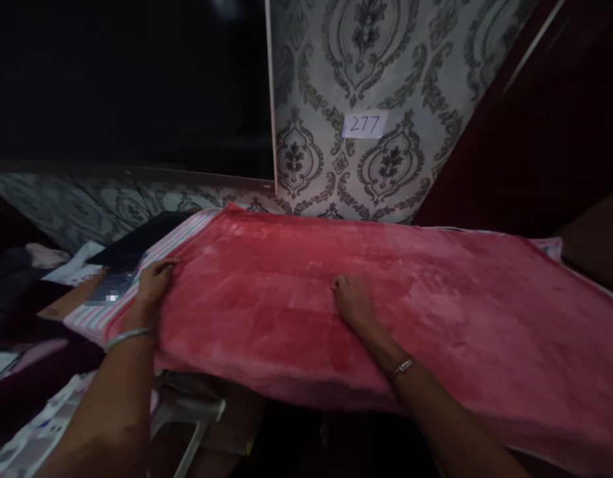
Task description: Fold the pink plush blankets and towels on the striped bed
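A red plush blanket [296, 292] is spread over a raised surface, with a pink, white and grey striped border or underside [180, 234] along its left end. My left hand [156, 282] is at that left end, its thumb and fingers pinched together on the red cloth close to the stripes. Near the middle of the blanket, my right hand [351, 300] is curled closed, knuckles up, against the plush. Its palm is turned away, so whatever may be in it is hidden. Both wrists wear bracelets.
A large dark television screen [127, 86] hangs at the upper left. Patterned wallpaper [331, 73] behind bears a paper label reading 277 [365, 124]. Heaped clothes [38, 345] lie to the left. A pale chair-like frame [187, 411] stands below the blanket's front edge.
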`<state>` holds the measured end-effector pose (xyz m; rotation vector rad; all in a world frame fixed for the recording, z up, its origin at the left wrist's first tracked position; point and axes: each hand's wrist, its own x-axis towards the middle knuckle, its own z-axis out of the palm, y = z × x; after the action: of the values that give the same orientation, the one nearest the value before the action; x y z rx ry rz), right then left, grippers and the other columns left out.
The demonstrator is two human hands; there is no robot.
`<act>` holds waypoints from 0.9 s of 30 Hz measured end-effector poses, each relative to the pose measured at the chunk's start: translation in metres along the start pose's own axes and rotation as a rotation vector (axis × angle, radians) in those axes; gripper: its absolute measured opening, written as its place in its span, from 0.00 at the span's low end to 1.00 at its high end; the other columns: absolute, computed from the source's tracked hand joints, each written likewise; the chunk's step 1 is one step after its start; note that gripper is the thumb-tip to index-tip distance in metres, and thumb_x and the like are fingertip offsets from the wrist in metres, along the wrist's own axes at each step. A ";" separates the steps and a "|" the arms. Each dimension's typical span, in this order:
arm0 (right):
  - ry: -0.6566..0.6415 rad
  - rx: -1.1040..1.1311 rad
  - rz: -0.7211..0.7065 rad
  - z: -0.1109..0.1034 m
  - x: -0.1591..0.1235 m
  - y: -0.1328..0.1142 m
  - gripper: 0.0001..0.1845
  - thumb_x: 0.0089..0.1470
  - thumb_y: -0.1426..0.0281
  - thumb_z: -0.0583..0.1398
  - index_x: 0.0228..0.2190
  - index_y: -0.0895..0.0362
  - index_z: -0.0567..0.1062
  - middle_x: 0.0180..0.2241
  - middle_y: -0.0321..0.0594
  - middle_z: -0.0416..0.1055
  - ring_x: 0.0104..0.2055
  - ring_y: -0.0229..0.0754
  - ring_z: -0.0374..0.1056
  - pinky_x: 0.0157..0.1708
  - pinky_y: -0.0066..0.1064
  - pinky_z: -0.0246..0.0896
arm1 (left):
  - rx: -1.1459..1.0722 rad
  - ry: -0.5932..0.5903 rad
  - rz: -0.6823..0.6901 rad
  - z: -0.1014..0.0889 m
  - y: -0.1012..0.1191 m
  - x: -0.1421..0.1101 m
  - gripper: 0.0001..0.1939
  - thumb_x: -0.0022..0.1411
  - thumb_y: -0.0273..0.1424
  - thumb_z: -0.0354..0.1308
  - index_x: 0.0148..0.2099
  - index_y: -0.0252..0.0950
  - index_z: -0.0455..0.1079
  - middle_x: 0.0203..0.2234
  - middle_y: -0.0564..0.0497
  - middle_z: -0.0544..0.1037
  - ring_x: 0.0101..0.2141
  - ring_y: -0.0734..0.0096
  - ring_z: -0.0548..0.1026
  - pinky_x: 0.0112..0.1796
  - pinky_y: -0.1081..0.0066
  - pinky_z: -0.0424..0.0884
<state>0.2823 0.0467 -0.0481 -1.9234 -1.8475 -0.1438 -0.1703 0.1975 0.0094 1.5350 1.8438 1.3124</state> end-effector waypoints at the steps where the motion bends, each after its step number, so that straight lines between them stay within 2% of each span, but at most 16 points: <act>1: 0.011 0.002 0.007 0.000 0.000 0.000 0.08 0.62 0.74 0.54 0.33 0.55 0.72 0.36 0.46 0.74 0.40 0.47 0.67 0.40 0.34 0.55 | -0.007 0.006 -0.008 0.000 0.001 -0.002 0.15 0.50 0.30 0.53 0.39 0.35 0.77 0.29 0.54 0.77 0.31 0.70 0.70 0.32 0.75 0.68; 7: -0.014 0.111 0.050 -0.004 0.001 -0.001 0.09 0.60 0.75 0.52 0.30 0.55 0.70 0.32 0.45 0.73 0.37 0.47 0.67 0.38 0.35 0.56 | -0.077 0.062 -0.047 -0.003 0.009 -0.011 0.17 0.50 0.30 0.53 0.41 0.34 0.76 0.22 0.58 0.68 0.22 0.76 0.59 0.23 0.77 0.57; 12: 0.109 0.262 0.062 -0.006 0.001 0.004 0.11 0.61 0.73 0.50 0.29 0.55 0.68 0.30 0.43 0.71 0.35 0.45 0.66 0.37 0.33 0.57 | -0.142 0.087 -0.081 -0.002 0.013 -0.013 0.17 0.49 0.30 0.53 0.41 0.33 0.75 0.17 0.60 0.61 0.18 0.78 0.54 0.19 0.77 0.49; 15: 0.070 0.347 0.027 -0.001 0.002 0.009 0.10 0.61 0.72 0.51 0.30 0.55 0.70 0.31 0.42 0.72 0.34 0.44 0.67 0.37 0.33 0.59 | -0.180 0.097 -0.083 -0.001 0.012 -0.013 0.16 0.48 0.31 0.54 0.40 0.34 0.74 0.16 0.61 0.59 0.17 0.79 0.51 0.18 0.77 0.47; 18: 0.031 0.401 -0.024 0.004 0.000 0.013 0.09 0.61 0.71 0.52 0.33 0.55 0.73 0.34 0.43 0.74 0.38 0.45 0.68 0.40 0.33 0.60 | -0.210 0.105 -0.079 0.000 0.009 -0.011 0.15 0.47 0.31 0.54 0.38 0.34 0.73 0.15 0.60 0.59 0.16 0.79 0.51 0.18 0.77 0.47; 22: 0.000 0.333 -0.102 0.002 -0.004 0.014 0.05 0.60 0.67 0.59 0.36 0.56 0.74 0.37 0.43 0.74 0.40 0.46 0.68 0.40 0.34 0.61 | -0.229 0.101 -0.078 0.000 0.004 -0.009 0.14 0.47 0.31 0.55 0.38 0.35 0.73 0.14 0.60 0.58 0.16 0.78 0.52 0.18 0.77 0.47; 25: -0.060 0.189 -0.099 -0.003 -0.003 0.009 0.02 0.58 0.71 0.61 0.35 0.56 0.75 0.37 0.45 0.74 0.40 0.46 0.68 0.39 0.34 0.60 | -0.231 0.097 -0.072 0.000 0.000 -0.007 0.14 0.48 0.31 0.55 0.39 0.36 0.73 0.15 0.60 0.58 0.16 0.78 0.52 0.18 0.77 0.48; 27: -0.084 0.103 -0.094 -0.004 -0.002 0.004 0.05 0.59 0.73 0.58 0.32 0.56 0.75 0.37 0.46 0.73 0.41 0.47 0.68 0.39 0.34 0.59 | -0.223 0.097 -0.068 0.000 -0.001 -0.006 0.14 0.49 0.31 0.55 0.39 0.36 0.73 0.15 0.60 0.57 0.16 0.78 0.52 0.18 0.77 0.48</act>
<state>0.2871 0.0432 -0.0467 -1.7993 -1.9608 0.0020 -0.1686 0.1920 0.0068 1.3032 1.7228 1.5271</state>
